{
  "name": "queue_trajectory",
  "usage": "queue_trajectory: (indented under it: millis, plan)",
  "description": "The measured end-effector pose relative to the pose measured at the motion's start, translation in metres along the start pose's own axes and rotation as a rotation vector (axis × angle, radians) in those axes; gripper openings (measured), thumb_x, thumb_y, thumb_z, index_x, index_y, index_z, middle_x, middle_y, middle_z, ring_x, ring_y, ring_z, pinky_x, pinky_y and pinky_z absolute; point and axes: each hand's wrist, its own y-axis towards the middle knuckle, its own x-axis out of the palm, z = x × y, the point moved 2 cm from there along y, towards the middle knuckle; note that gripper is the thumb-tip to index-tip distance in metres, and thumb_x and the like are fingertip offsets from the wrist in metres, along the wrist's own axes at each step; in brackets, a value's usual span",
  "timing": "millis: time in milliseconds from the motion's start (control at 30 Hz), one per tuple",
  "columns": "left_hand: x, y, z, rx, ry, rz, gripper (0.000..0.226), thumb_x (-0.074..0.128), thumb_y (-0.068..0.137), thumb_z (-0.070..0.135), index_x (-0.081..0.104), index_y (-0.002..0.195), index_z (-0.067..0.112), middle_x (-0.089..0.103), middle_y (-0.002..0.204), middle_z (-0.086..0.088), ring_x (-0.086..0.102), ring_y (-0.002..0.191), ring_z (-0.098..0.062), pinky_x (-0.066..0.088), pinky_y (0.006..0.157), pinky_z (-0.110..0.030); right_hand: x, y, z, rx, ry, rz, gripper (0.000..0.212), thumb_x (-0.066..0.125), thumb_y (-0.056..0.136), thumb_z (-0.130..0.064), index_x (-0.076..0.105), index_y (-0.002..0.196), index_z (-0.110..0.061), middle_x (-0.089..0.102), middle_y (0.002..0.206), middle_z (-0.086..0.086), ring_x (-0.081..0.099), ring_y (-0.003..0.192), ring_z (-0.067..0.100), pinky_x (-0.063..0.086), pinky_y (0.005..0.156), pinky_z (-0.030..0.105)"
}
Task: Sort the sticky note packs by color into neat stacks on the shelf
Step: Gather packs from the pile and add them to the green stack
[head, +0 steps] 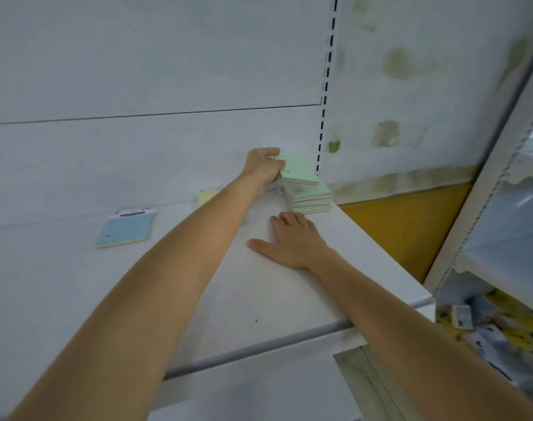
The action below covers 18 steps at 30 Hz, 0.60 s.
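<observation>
head view: left hand (263, 168) holds green pack (298, 171) over stack (315, 200).

Green pack (300, 170); blue pack (125, 230); yellow pack (206, 197); white shelf (274, 299); mustard wall panel (411, 226).

The shelf (259, 299) is viewed from head height, close above, facing forward and down toward the back panel (137, 71).
</observation>
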Motion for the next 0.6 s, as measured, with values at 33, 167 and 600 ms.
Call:
queue_trajectory:
  millis: [33,167,600]
  plan:
    - [0.008,0.002,-0.003,0.0,0.036,-0.013,0.041,0.052,0.086,-0.006,0.05,0.127,-0.003,0.053,0.076,-0.007,0.053,0.051,-0.012,0.041,0.047,-0.016,0.001,0.0,0.001,-0.002,0.005,0.0,0.075,0.037,0.082,-0.067,0.036,0.133,-0.013,0.028,0.147,0.007,0.019,0.138,0.027,0.016,0.114,0.039]
    - [0.029,0.005,-0.019,0.158,0.492,-0.02,0.033,0.048,0.087,0.002,0.059,0.118,0.004,0.053,0.124,-0.015,0.055,0.113,-0.027,0.046,0.083,-0.025,0.002,0.003,0.005,-0.013,0.035,0.023,0.074,0.039,0.081,-0.066,0.039,0.131,-0.011,0.031,0.145,0.008,0.021,0.136,0.028,0.017,0.111,0.039]
    - [0.039,-0.005,-0.032,0.24,0.973,-0.126,0.057,0.053,0.085,0.047,0.046,0.132,0.015,0.036,0.139,-0.011,0.031,0.132,-0.027,0.033,0.104,-0.037,0.004,0.004,0.005,-0.018,0.071,0.058,0.079,0.041,0.081,-0.065,0.032,0.139,-0.012,0.025,0.151,0.008,0.019,0.138,0.027,0.017,0.113,0.039]
